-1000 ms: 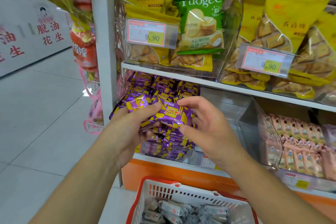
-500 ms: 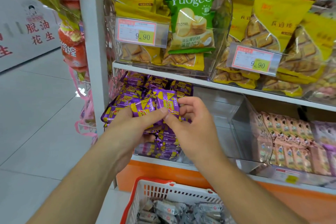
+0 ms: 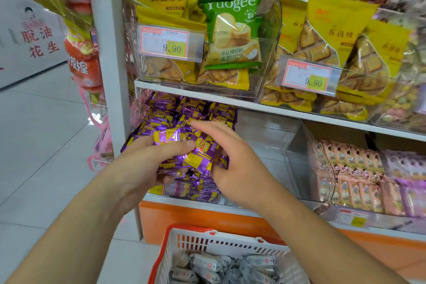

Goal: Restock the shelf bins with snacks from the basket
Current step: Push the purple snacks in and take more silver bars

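Left hand (image 3: 140, 163) grips purple packs (image 3: 184, 157) at bin (image 3: 297, 145) front, thumb over top. Right hand (image 3: 232, 163) rests on packs, fingers nearly straight. Best: press stack back into bin, release together. Basket (image 3: 221, 242) below bin holds silver packs (image 3: 221, 267).

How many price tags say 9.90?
2. One tag is on the left bin of yellow bags, the other tag on the right bin. More tags lower down are too blurry to read.
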{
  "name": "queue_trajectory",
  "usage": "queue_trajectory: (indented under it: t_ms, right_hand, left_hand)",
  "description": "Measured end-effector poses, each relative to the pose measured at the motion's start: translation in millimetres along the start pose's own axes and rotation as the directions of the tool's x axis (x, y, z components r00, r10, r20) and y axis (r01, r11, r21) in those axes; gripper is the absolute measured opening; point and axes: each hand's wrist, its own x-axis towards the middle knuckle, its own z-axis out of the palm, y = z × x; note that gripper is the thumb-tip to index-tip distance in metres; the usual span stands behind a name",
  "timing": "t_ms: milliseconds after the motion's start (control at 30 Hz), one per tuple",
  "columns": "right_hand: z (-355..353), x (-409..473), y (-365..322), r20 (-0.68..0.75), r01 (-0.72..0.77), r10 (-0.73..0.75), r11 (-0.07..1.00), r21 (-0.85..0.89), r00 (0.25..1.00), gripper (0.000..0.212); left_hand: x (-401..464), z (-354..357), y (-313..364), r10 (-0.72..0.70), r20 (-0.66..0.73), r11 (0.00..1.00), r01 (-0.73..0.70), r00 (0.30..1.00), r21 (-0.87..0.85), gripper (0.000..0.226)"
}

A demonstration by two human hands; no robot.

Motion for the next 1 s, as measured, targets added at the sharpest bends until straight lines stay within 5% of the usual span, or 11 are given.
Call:
queue_trajectory:
  t_ms: [200, 333, 500, 600, 733, 1000]
  right_hand:
    - [1.4, -6.7, 0.2, -0.008, -0.092, 0.092, 0.975, -0.2, 0.996, 0.061]
    - [3.6, -3.0, -3.8, -0.017, -0.11, 0.109, 0.956, -0.273, 0.994, 0.059]
    - [7.1, 7.2, -3.4, -0.02, -0.111, 0.109, 0.98, -0.166, 0.994, 0.045]
    - [12.8, 29.3, 7.3, -0.123, -0.123, 0.095, 0.962, -0.246, 0.988, 0.044]
    - [25.8, 67.1, 13.0, -0.125, -0.176, 0.132, 0.861, -0.477, 0.983, 0.051]
    - [44.5, 111.1, 18.7, -0.123, -0.236, 0.214, 0.662, -0.712, 0.969, 0.055]
  left_hand:
    - [2.5, 0.9, 1.4, -0.074, -0.056, 0.993, 0.068, 0.996, -0.095, 0.057]
    - [-4.2, -2.6, 5.6, -0.051, -0.006, 0.998, 0.051, 0.999, 0.032, 0.045]
    - [-3.1, -5.5, 7.0, -0.032, -0.162, 0.999, 0.035, 0.986, 0.016, 0.028]
    - [2.4, -10.0, 5.9, 0.044, -0.327, 0.999, -0.031, 0.944, 0.044, 0.021]
    - [1.4, -10.5, 8.6, 0.149, -0.434, 0.985, -0.095, 0.889, 0.142, 0.02]
    - [2.3, -8.3, 13.9, 0.024, -0.358, 0.999, -0.008, 0.933, 0.045, 0.017]
